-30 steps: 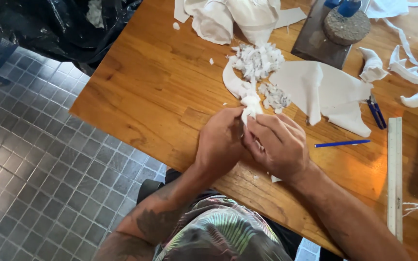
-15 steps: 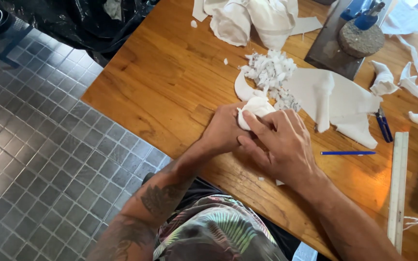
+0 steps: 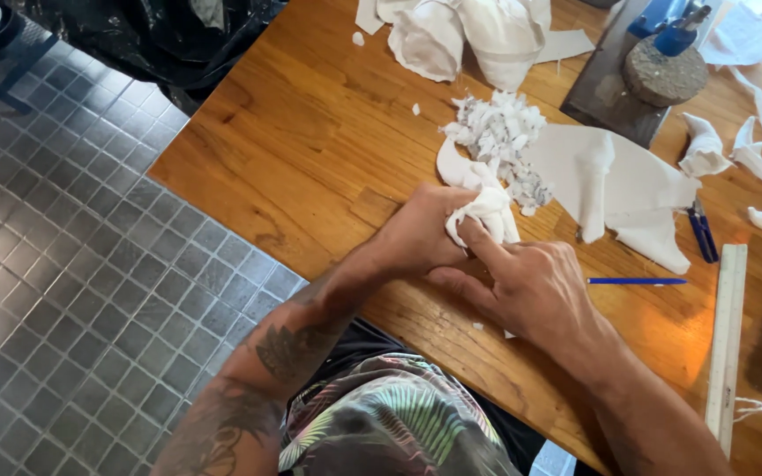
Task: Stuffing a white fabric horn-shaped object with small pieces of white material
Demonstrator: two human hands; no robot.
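White material lump (image 3: 485,214) being pinched near the wooden table (image 3: 310,132) edge, left hand (image 3: 425,234) and right hand (image 3: 531,286) both gripping it. Shredded pile (image 3: 497,132) already lying beyond; large white sheet (image 3: 628,189) to the right remaining untorn.

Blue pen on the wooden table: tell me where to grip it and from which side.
Pinch the blue pen mid-barrel from above. It lies flat and nearly level on the table, clear of the white sheet and ruler, so both long sides are free.
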